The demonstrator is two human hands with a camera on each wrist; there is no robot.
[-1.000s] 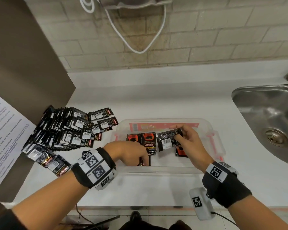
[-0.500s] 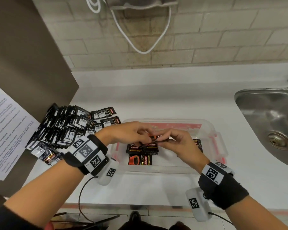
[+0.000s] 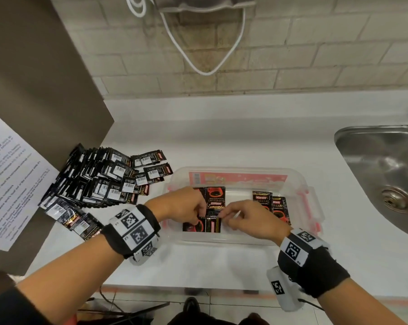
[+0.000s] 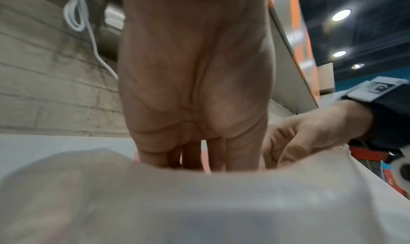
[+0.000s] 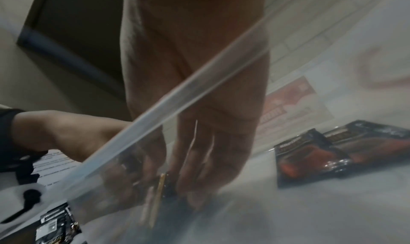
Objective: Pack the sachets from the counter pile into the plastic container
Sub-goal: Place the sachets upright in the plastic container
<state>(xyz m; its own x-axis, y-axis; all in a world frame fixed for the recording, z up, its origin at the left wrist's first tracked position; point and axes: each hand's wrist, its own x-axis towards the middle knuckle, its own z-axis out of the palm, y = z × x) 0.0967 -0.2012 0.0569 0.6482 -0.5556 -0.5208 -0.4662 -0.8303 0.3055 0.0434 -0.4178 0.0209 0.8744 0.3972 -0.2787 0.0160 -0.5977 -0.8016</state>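
A big pile of black sachets (image 3: pixel 99 181) lies on the white counter, left of the clear plastic container (image 3: pixel 245 240). Both hands are down inside the container at its front left. My left hand (image 3: pixel 199 218) and right hand (image 3: pixel 224 215) pinch one sachet (image 3: pixel 210 225) between them, low over another lying there. In the right wrist view the sachet (image 5: pixel 162 186) stands on edge between the fingertips (image 5: pixel 190 191). More sachets lie flat in the container: one behind the hands (image 3: pixel 214 198), two at the right (image 3: pixel 261 200). The container wall (image 4: pixel 199 204) hides the left fingertips.
A steel sink (image 3: pixel 386 174) is set in the counter at the right. A brown panel (image 3: pixel 45 78) with a printed sheet (image 3: pixel 10 184) stands at the left behind the pile. A white cable (image 3: pixel 198 55) hangs on the brick wall. A few loose sachets (image 3: pixel 81 221) lie near the counter's front edge.
The left hand joined the right on the sachet it carried above the container. Both hands have since lowered it to the container's front left.
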